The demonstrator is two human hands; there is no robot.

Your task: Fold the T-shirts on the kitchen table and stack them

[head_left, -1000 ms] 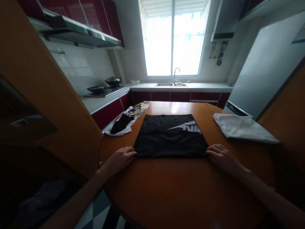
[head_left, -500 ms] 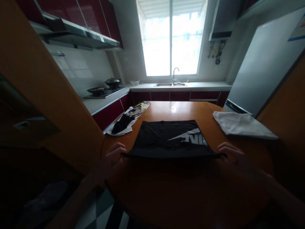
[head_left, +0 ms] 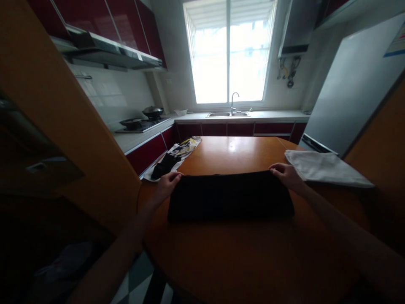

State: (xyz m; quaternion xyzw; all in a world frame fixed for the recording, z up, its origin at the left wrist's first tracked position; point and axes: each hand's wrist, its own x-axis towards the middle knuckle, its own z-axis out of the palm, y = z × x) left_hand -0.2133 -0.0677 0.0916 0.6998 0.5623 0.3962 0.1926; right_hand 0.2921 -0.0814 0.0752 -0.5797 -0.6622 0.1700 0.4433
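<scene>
Two hands pinched the far corners of a black folded fabric garment point(head_left: 230, 197), fingers curled shut on its edge: the left hand point(head_left: 168, 182) at one end, the right hand point(head_left: 284, 173) at the other, each equally near. Its long axis ran left to right, and its bulk lay toward the person from the fingers, on a round orange-brown wooden table point(head_left: 240, 261). It looked plain, dark and smooth, with no print showing.
</scene>
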